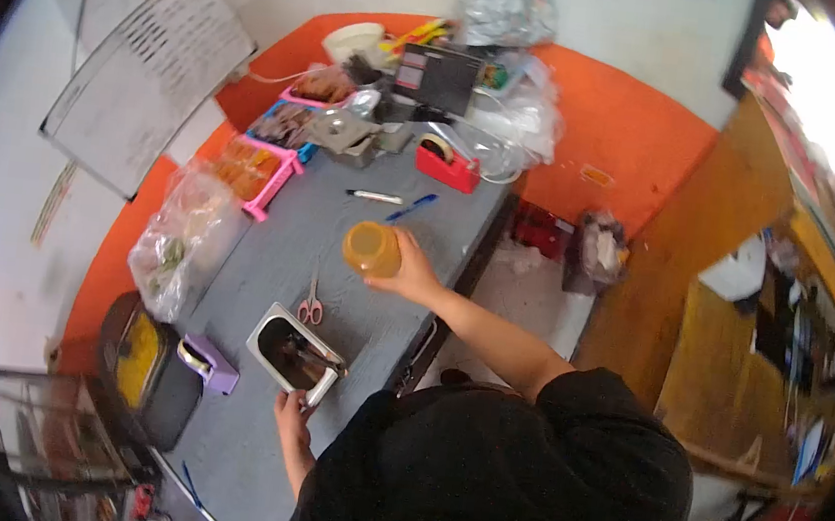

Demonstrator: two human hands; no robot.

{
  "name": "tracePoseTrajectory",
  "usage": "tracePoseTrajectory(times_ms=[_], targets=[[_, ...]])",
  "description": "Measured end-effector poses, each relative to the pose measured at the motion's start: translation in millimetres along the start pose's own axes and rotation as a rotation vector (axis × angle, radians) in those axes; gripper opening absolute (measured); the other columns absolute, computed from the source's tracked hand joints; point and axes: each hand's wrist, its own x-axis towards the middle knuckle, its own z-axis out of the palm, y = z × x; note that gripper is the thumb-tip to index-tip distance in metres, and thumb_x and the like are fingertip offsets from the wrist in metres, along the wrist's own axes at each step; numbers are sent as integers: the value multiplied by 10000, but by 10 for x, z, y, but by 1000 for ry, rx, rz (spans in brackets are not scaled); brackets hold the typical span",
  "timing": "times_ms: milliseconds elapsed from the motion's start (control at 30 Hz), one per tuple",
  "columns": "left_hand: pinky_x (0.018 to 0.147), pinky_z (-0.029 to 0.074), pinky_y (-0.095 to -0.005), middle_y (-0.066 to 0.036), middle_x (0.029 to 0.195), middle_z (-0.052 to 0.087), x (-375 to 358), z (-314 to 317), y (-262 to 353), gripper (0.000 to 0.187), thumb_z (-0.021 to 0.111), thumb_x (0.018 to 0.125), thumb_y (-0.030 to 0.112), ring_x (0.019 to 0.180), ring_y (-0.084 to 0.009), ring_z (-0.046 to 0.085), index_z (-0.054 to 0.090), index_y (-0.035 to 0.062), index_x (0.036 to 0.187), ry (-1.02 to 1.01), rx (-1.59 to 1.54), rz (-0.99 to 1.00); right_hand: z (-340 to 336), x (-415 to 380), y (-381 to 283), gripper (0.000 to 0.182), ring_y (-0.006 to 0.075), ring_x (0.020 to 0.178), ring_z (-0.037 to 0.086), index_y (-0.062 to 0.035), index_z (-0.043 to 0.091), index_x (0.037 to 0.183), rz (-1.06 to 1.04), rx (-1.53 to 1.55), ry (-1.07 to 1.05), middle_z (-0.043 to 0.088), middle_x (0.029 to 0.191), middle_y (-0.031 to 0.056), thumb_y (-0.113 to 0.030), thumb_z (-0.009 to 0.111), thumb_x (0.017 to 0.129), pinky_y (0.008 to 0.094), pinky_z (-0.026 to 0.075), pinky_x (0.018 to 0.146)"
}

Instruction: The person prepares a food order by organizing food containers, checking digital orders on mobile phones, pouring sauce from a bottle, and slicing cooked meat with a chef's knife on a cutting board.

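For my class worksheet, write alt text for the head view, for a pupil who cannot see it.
A person's right hand holds a jar at a grey table, while the left hand touches the near edge of a metal tray. Scissors lie just beyond the tray, with a marker and a blue pen farther off.

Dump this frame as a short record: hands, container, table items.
right hand: holding amber jar
left hand: at near end of rectangular metal container, grip unclear
container contents: dark, not identifiable
surface: gray table
beside container: pink-handled scissors
writing tools: white marker, blue pen
tape dispensers: red tape dispenser, purple tape dispenser
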Motion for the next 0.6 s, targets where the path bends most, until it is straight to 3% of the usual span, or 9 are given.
tracePoseTrajectory(times_ms=[67,100,167,233,333,433,500,600], targets=[[605,481,-287,-41,819,502,-92,66,12,212,555,761,170,759,-153,505,515,55,935,59,10,-5,-146,-485,-173,865,239,1151,447,-26,338,1258,28,88,75,442,1233,131,-249,825,579,352,358,970],[548,427,-249,-10,765,485,-1,-82,-68,173,540,781,155,685,-120,483,521,63,926,-100,101,-28,-241,-738,-239,865,239,1151,447,-26,338,1258,52,59,138,442,1233,131,-249,825,579,352,358,970],[528,394,-236,7,731,492,-135,42,-37,138,520,804,119,630,-94,465,524,51,924,-190,122,11,-459,-1248,-364,880,228,1164,424,-39,332,1285,206,419,144,437,1233,119,-263,817,586,376,350,977],[549,401,-235,0,732,513,14,-24,-264,160,513,809,101,637,-99,484,534,26,949,-346,276,81,-773,-1713,-540,877,215,1172,413,-36,326,1291,238,379,273,428,1245,110,-251,817,596,374,341,987],[599,427,-261,-28,789,562,-64,218,-241,195,514,793,90,692,-129,525,540,3,966,-453,206,28,-1174,-2383,-717,883,206,1189,396,-27,309,1303,296,284,461,411,1269,107,-229,815,609,371,328,1003],[634,437,-283,-54,846,589,13,552,-308,201,511,776,83,739,-148,543,547,-7,953,-817,383,247,-1487,-2984,-850,891,206,1199,386,-28,280,1314,322,99,686,393,1281,108,-201,811,621,366,330,1001],[622,434,-286,-55,846,590,-213,977,-163,197,507,768,81,734,-148,543,551,-9,937,-883,469,51,-1689,-3345,-936,893,202,1201,383,-34,262,1321,305,-27,834,385,1283,102,-182,808,630,361,336,994],[543,409,-262,-31,761,559,-401,1496,-483,137,503,774,87,627,-121,518,549,12,879,-1027,386,153,-1899,-3902,-1039,886,218,1212,351,-19,262,1313,330,-271,1018,371,1279,114,-185,806,634,362,283,1017]])
